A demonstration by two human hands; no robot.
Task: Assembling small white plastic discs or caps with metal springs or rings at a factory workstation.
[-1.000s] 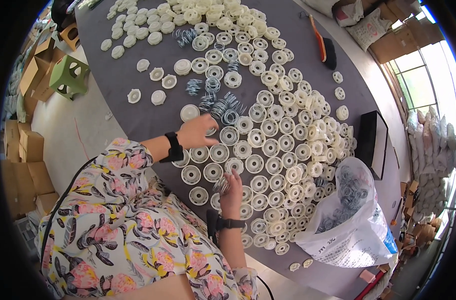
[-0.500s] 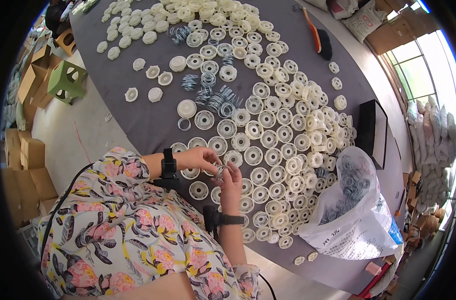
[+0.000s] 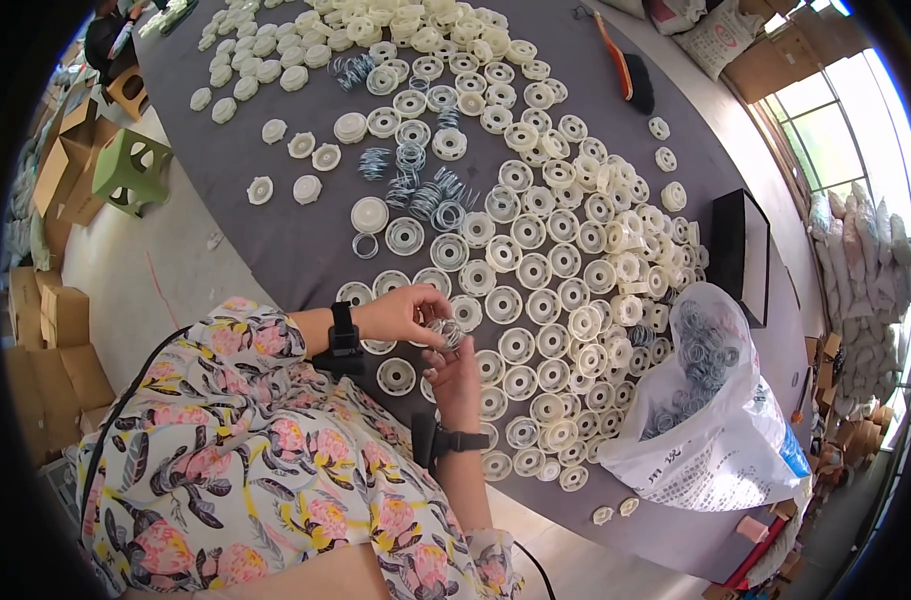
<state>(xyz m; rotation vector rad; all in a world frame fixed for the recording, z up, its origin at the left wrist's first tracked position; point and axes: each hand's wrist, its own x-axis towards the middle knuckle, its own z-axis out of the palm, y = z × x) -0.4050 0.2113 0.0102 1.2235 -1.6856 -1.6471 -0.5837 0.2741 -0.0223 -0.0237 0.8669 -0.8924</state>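
Pinching 1 metal spring [image 3: 446, 333] narrowly in the left hand [image 3: 401, 313], just below the centre of the frame! Curling the right hand [image 3: 458, 382] close underneath; can't tell whether gripping too. Showing pale discs [image 3: 533, 306] across mid-frame, more springs [image 3: 447, 200] above, a spring-filled white bag [image 3: 716, 475] lower right.

Dark printed characters stand on the white plastic bag [image 3: 711, 460] — a larger line above rows too fine to read. The pale sack [image 3: 718, 45] bears a reddish mark — illegible.
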